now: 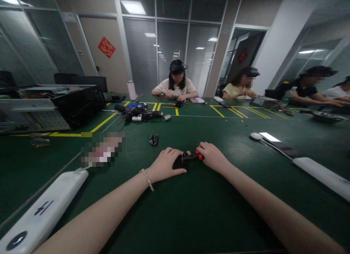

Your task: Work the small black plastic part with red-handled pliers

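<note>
While the left hand (164,164), at nine o'clock, holds a black piece (177,166) against the table (180,217), the right hand (212,157), at three o'clock, brings pliers (194,156) to it. Clock directions are taken from the black piece, which lies at the centre of the near work area. The left hand is half curled, its fingers over the far edge of the piece and its thumb along the near edge. The right hand is closed around the red handles; the dark nose points to nine o'clock and meets the piece. Whether the nose grips anything cannot be told at this scale.

The work appears to be under way: the tool is applied, and neither piece nor pliers has been set down. A small part (153,139) lies loose at half past ten, apart from both hands; whether it belongs to the piece is not shown. Farther off, at eleven o'clock, lie cables (139,113), with a grey cylinder (166,117) just beside them. How much is finished on the piece, and how much is left, cannot be judged, since the left hand hides much of it.
</note>
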`<state>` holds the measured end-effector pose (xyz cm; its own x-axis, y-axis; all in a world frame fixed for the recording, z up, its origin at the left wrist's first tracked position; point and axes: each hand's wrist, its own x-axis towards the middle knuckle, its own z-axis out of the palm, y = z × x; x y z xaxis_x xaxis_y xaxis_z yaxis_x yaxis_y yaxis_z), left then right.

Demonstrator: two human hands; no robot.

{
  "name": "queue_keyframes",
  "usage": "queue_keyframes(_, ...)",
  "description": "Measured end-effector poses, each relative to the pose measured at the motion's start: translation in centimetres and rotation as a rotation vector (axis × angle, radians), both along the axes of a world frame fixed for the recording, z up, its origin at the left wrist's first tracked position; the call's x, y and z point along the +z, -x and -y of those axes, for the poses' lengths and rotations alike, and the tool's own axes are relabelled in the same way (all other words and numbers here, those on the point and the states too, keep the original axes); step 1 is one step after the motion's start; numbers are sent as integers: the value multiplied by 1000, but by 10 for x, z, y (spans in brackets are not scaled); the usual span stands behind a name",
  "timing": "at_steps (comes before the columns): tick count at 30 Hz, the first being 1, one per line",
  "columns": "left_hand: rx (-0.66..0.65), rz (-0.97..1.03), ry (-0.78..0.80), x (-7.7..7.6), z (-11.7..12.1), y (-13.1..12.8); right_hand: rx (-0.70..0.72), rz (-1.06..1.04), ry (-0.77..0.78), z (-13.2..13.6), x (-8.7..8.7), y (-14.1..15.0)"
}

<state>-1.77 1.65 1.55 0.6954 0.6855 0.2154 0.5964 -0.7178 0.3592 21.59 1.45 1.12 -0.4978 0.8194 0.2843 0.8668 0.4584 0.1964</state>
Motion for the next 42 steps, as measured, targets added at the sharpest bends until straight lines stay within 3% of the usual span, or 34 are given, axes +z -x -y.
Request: queue_keyframes(42,1,1,28,3,2,0,-22,5,19,1,2,1)
